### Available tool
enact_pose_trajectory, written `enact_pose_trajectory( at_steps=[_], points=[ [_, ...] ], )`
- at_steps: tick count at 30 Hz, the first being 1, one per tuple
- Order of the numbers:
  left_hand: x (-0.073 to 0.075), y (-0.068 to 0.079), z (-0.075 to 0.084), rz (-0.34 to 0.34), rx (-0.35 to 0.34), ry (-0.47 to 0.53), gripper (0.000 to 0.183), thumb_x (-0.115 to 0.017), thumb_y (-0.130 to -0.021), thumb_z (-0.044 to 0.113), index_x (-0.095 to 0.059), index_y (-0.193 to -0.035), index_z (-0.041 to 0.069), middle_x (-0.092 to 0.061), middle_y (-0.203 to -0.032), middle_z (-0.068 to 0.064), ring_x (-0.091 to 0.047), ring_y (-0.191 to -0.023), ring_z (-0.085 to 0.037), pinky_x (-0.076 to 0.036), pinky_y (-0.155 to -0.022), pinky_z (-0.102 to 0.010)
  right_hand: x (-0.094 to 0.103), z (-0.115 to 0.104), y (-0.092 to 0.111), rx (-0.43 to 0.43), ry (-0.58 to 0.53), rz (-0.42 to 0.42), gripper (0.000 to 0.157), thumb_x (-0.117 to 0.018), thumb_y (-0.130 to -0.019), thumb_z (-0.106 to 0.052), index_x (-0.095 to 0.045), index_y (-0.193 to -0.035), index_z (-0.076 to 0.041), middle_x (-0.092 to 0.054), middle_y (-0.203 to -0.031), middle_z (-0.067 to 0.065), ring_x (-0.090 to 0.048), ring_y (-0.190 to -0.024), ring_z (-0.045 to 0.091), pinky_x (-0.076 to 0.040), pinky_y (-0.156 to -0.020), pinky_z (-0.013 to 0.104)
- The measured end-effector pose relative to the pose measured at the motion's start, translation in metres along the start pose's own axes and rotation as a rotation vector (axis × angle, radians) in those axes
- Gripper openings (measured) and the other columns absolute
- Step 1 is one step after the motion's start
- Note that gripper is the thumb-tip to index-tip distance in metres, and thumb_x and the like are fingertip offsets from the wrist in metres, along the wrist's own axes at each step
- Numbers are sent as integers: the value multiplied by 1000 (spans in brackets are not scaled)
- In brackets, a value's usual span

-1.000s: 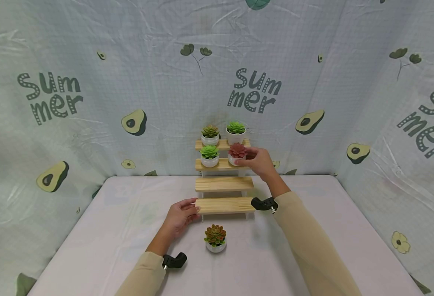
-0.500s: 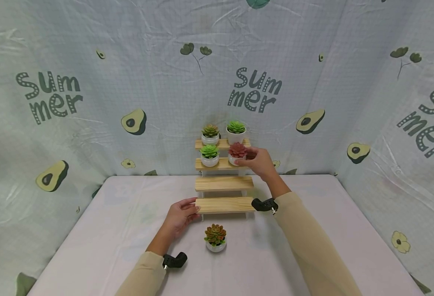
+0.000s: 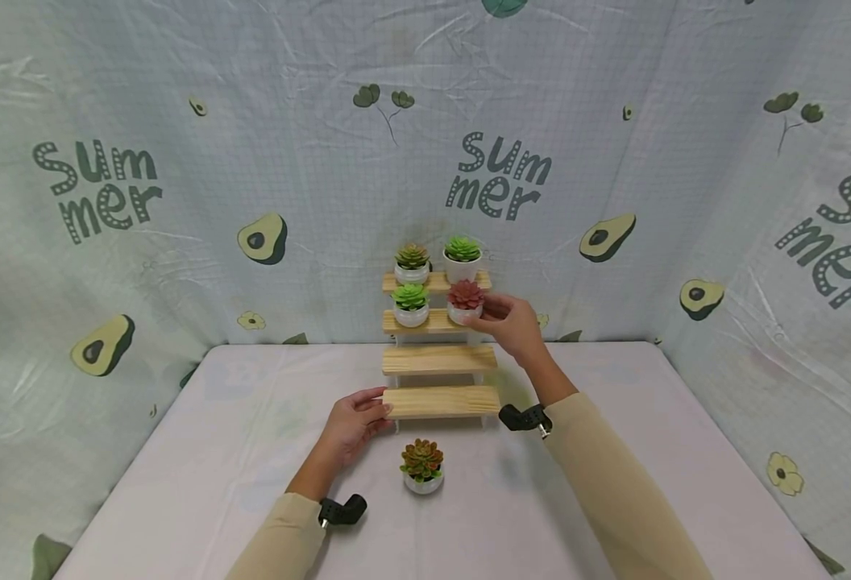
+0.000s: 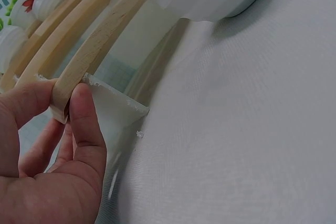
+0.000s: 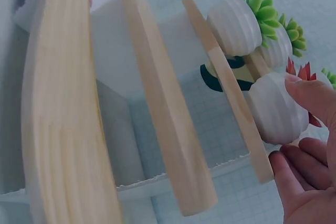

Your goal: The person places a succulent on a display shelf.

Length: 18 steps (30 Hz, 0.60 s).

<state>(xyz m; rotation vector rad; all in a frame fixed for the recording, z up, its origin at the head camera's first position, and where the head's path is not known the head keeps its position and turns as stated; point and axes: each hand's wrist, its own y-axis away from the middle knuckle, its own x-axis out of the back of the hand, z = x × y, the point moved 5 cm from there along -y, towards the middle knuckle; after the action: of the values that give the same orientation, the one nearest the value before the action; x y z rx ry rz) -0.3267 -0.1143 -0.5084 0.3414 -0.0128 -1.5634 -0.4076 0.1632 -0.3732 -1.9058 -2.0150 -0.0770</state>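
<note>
A tiered plant stand (image 3: 440, 361) with light wooden boards and white side supports stands on the table. My left hand (image 3: 353, 425) pinches the left end of its lowest board (image 4: 97, 51) between thumb and fingers. My right hand (image 3: 514, 324) is beside the red succulent (image 3: 466, 295) in a white pot on the second board from the top. In the right wrist view the thumb (image 5: 310, 93) overlaps that pot (image 5: 275, 109), and the other fingers lie loosely past its side. Left of it sits a bright green succulent (image 3: 411, 304).
On the top board stand a brownish-green succulent (image 3: 413, 264) and a green succulent (image 3: 462, 259), both in white pots. An orange-brown succulent (image 3: 422, 466) is on the white table (image 3: 251, 451) in front of the stand. A printed curtain (image 3: 324, 177) hangs behind.
My right hand has shifted slightly right and toward me, while the red succulent has stayed in place on the board. My left hand has not moved.
</note>
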Motion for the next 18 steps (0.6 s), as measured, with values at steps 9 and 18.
enact_pose_trajectory(
  at_steps=[9,18],
  points=[
    [0,0,0,2,-5,-2,43,-68,-83,1,-57,-124,2,-64,-103,-13,-65,-85,-19,-58,-73,-31,5,8,29,91,-43,119,62,-80,-74,-31,-58,-125,-3,-60,-125,14,-59,-115,26,-52,-92,28],
    [-1,1,0,7,2,-1,42,-68,-82,-1,-58,-123,2,-64,-103,-12,-65,-85,-18,-58,-74,-31,-4,-3,72,120,-141,112,51,-78,-78,-16,-59,-122,2,-60,-123,20,-57,-116,32,-50,-93,28]
  ],
)
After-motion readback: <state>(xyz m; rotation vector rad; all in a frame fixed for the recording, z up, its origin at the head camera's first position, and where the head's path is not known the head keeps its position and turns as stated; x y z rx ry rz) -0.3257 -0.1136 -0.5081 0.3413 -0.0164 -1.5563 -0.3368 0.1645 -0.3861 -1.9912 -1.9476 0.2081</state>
